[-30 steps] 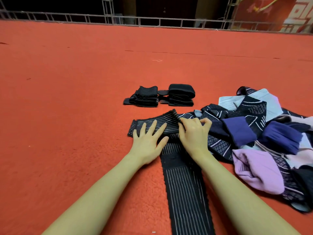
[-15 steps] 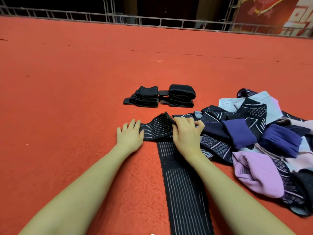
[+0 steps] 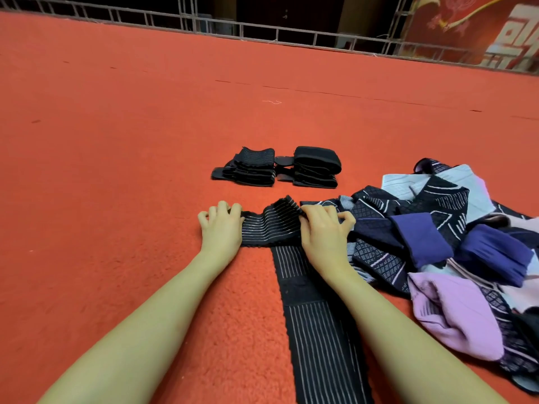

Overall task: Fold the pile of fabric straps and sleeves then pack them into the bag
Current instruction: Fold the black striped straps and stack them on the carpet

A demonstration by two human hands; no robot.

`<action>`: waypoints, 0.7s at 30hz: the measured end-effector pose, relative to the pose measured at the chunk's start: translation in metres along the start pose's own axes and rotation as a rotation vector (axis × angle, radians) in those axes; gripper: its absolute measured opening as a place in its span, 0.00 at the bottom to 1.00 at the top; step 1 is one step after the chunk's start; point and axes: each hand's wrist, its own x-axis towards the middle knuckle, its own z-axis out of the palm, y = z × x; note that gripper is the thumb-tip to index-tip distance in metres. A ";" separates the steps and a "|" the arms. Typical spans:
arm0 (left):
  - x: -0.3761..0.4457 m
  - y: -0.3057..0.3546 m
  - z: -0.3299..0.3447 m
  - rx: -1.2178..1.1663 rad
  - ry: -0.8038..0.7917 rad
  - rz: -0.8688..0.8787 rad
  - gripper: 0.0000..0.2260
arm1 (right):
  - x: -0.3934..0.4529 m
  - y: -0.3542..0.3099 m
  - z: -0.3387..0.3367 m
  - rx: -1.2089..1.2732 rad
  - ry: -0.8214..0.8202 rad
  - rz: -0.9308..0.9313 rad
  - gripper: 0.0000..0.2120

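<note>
A red carpet [image 3: 116, 170] is spread under everything. At the right a loose pile of sleeves [image 3: 455, 246] is heaped, in navy, purple, lilac and pale grey. A long black strap [image 3: 318, 325] with thin white stripes is laid toward the viewer, its far end bunched crosswise between the hands. That end is gripped by the curled fingers of the left hand [image 3: 220, 228] and pinched by the right hand [image 3: 323, 231]. Beyond, two folded black straps [image 3: 277, 167] are set side by side.

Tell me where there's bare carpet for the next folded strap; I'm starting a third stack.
Bare carpet lies left of the two folded stacks and beyond them toward the railing. It's crowded right of the right hand, where the unfolded pile spreads.
</note>
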 end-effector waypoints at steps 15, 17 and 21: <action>-0.021 0.028 -0.047 0.000 0.472 0.156 0.08 | 0.003 0.004 -0.055 0.050 0.158 0.094 0.09; -0.025 0.038 -0.046 -0.051 0.413 0.111 0.04 | 0.000 0.011 -0.062 0.014 0.186 0.125 0.13; -0.038 0.060 -0.035 -0.070 0.112 0.046 0.10 | -0.010 0.022 -0.072 -0.029 0.238 0.148 0.14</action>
